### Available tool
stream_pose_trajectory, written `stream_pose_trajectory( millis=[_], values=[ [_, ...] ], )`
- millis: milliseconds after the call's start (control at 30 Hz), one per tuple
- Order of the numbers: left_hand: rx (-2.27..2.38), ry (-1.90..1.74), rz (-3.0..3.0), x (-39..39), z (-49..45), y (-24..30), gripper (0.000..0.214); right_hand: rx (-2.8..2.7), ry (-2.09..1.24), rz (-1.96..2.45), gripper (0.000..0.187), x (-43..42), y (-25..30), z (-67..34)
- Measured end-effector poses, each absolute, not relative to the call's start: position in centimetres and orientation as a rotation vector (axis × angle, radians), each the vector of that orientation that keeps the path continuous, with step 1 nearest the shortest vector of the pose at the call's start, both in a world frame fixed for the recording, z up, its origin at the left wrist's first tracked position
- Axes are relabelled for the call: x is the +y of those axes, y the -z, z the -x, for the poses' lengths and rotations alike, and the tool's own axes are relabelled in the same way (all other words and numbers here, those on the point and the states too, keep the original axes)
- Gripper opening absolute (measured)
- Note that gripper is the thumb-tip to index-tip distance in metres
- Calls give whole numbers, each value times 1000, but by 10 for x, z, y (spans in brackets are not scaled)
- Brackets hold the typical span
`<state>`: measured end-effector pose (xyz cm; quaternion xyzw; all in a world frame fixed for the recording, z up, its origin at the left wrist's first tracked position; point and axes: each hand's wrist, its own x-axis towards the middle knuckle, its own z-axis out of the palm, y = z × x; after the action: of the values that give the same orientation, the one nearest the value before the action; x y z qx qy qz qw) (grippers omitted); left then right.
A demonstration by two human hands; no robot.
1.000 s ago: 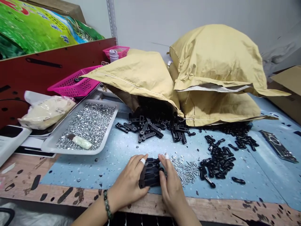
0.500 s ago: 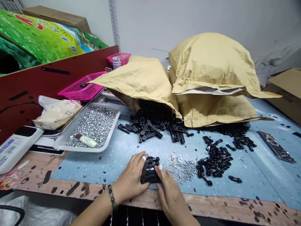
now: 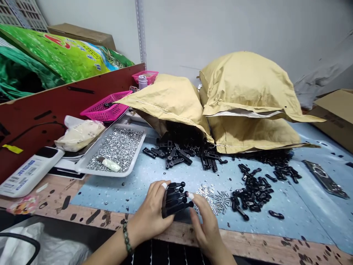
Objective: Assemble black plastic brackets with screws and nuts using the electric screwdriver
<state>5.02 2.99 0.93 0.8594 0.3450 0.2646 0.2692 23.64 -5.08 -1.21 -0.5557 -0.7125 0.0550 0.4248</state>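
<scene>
My left hand is wrapped round several black plastic parts laid side by side, long narrow pieces whose rounded knob ends point right. My right hand is close to those knobs, thumb and fingers apart; a white wrap covers one fingertip. Whether that fingertip touches a knob I cannot tell. Just beyond the right hand lie small silver screws and small silver nuts. A heap of short black clip-like pieces lies farther right on the blue mat.
Yellow sacks stand at the back; longer black parts spill from one's mouth. A white tray of silver hardware, a pink basket and a white device are on the left. A packaged black item lies right.
My right hand has drawn back rightward from the black parts and its fingers have opened. The parts in my left hand now show their knob ends. The view has shifted slightly.
</scene>
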Motion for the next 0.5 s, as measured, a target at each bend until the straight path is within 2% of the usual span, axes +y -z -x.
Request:
stream_pose_trajectory(
  millis=[167, 367, 500],
  values=[
    [1037, -611, -2441, 25, -47, 11, 67, -2109, -68, 1313, 56, -57, 32, -216],
    [1021, -602, -2427, 26, -46, 13, 64, -2074, -19, 1506, 66, -55, 47, -205],
    [998, -610, -2398, 28, -45, 12, 66, -2060, -85, 1589, 65, -54, 42, -203]
  ],
)
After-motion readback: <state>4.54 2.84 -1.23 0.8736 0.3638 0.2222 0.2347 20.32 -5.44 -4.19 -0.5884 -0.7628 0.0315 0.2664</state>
